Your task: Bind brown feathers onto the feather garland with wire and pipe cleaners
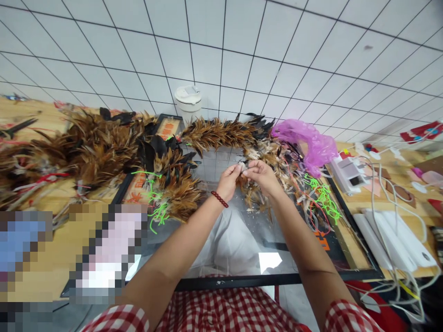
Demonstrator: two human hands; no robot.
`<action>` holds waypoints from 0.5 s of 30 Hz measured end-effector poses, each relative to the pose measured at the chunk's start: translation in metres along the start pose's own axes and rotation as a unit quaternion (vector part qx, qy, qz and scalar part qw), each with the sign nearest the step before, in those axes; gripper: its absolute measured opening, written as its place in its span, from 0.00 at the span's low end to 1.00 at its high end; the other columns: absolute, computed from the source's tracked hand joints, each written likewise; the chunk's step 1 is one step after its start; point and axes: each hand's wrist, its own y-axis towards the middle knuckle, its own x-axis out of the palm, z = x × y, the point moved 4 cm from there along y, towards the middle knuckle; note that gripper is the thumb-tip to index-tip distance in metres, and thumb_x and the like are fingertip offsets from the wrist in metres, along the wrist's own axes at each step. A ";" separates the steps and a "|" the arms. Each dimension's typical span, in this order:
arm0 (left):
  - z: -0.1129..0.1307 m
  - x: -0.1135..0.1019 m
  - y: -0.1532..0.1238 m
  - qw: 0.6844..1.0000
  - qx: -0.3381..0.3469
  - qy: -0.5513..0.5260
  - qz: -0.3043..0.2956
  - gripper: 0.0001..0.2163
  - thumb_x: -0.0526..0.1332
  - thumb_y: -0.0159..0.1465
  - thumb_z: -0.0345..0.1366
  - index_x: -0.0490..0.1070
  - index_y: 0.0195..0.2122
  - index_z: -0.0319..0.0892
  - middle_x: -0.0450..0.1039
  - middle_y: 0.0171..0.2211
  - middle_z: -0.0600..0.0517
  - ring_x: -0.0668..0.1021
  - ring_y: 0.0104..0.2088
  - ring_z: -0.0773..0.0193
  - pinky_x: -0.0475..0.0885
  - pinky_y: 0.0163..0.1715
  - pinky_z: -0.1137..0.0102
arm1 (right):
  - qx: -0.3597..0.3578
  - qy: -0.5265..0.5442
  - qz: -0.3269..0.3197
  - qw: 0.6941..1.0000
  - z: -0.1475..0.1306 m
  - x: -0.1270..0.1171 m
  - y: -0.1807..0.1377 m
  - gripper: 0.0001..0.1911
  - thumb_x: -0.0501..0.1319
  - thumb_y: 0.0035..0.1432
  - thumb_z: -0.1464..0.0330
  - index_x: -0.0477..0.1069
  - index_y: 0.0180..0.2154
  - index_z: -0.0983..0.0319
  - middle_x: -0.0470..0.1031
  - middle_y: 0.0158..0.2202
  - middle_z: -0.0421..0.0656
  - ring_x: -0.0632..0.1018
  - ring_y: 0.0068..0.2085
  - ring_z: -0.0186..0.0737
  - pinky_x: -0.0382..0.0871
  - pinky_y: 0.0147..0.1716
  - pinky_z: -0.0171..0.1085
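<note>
Fluff (243, 164), a small pale tuft, sits between the person's fingertips above the middle of the glass sheet (215, 167) on the counter (403, 168). I see the left hand (229, 181) pinching it between thumb and forefinger, a beaded bracelet (219, 199) around that wrist. The right hand (261, 176) pinches the same bit from the other side, so the two hands nearly meet; I can't make out its exact shape from here. Just beyond and below the right hand I have a loose pile of ragged feathers (258, 196). Left of the hands lies a brown feather bunch (187, 196) with green string (159, 213); a long feather strip (221, 133) stretches across the far side. Far right, I see a purple bag (306, 138).
</note>
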 end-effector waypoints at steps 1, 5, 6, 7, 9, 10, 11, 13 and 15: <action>0.000 0.001 0.000 1.000 0.001 0.005 -0.005 0.16 0.72 0.48 0.45 0.74 0.29 0.38 0.72 0.25 0.55 0.72 0.26 0.71 0.67 0.29 0.74 | 0.004 -0.003 -0.003 1.000 0.002 0.000 0.000 0.27 0.76 0.32 0.63 0.65 0.32 0.60 0.76 0.22 0.36 0.73 0.22 0.31 0.66 0.24 0.31; -0.001 0.002 -0.001 0.999 -0.005 0.028 -0.031 0.16 0.72 0.47 0.46 0.75 0.28 0.38 0.74 0.26 0.53 0.72 0.26 0.70 0.67 0.29 0.73 | 0.005 -0.015 -0.008 1.000 0.005 0.001 0.001 0.26 0.76 0.31 0.63 0.65 0.31 0.60 0.75 0.22 0.35 0.72 0.21 0.30 0.66 0.23 0.31; -0.001 0.002 -0.001 0.999 -0.008 0.029 -0.032 0.17 0.72 0.47 0.46 0.75 0.28 0.38 0.74 0.26 0.53 0.72 0.26 0.70 0.67 0.29 0.73 | 0.005 -0.021 -0.009 1.000 0.006 0.001 0.002 0.27 0.76 0.31 0.62 0.65 0.31 0.60 0.75 0.22 0.35 0.72 0.21 0.30 0.66 0.23 0.32; 0.000 0.002 -0.001 0.999 -0.008 0.027 -0.029 0.16 0.72 0.47 0.46 0.74 0.27 0.38 0.73 0.26 0.54 0.72 0.26 0.71 0.67 0.29 0.74 | 0.005 -0.033 -0.014 0.999 0.006 0.000 0.002 0.26 0.75 0.32 0.62 0.65 0.32 0.60 0.75 0.22 0.35 0.72 0.21 0.31 0.67 0.24 0.32; 0.002 0.002 -0.002 1.000 -0.002 0.008 -0.022 0.16 0.72 0.48 0.45 0.72 0.26 0.38 0.73 0.27 0.53 0.73 0.27 0.71 0.68 0.30 0.74 | -0.011 -0.092 -0.016 0.996 0.004 -0.006 0.003 0.23 0.74 0.36 0.60 0.66 0.32 0.60 0.74 0.23 0.36 0.72 0.22 0.32 0.67 0.24 0.33; 0.003 0.002 -0.002 1.000 0.000 -0.006 -0.021 0.16 0.71 0.50 0.45 0.70 0.26 0.38 0.73 0.27 0.53 0.73 0.28 0.71 0.68 0.30 0.74 | -0.034 -0.143 -0.005 0.989 0.001 -0.012 0.004 0.20 0.72 0.39 0.60 0.67 0.32 0.60 0.74 0.23 0.37 0.72 0.23 0.33 0.67 0.25 0.34; 0.005 0.002 -0.003 1.000 0.001 -0.021 -0.023 0.15 0.70 0.52 0.45 0.69 0.26 0.38 0.72 0.26 0.54 0.73 0.27 0.71 0.68 0.30 0.74 | -0.067 -0.206 0.017 0.976 -0.004 -0.020 0.004 0.16 0.69 0.44 0.61 0.69 0.32 0.61 0.74 0.24 0.38 0.72 0.24 0.34 0.67 0.27 0.35; 0.008 0.002 -0.003 0.998 -0.004 -0.051 -0.025 0.14 0.67 0.56 0.44 0.67 0.27 0.39 0.67 0.22 0.56 0.69 0.22 0.73 0.67 0.27 0.74 | -0.146 -0.341 0.077 0.925 -0.015 -0.035 0.003 0.08 0.64 0.52 0.64 0.72 0.33 0.61 0.74 0.26 0.40 0.73 0.28 0.36 0.68 0.32 0.37; 0.009 0.001 -0.003 0.997 -0.013 -0.070 -0.021 0.13 0.65 0.59 0.42 0.66 0.27 0.39 0.60 0.18 0.59 0.63 0.18 0.76 0.63 0.23 0.76 | -0.199 -0.456 0.088 0.863 -0.021 -0.039 0.001 0.08 0.59 0.56 0.67 0.75 0.36 0.61 0.75 0.31 0.43 0.74 0.33 0.39 0.68 0.37 0.40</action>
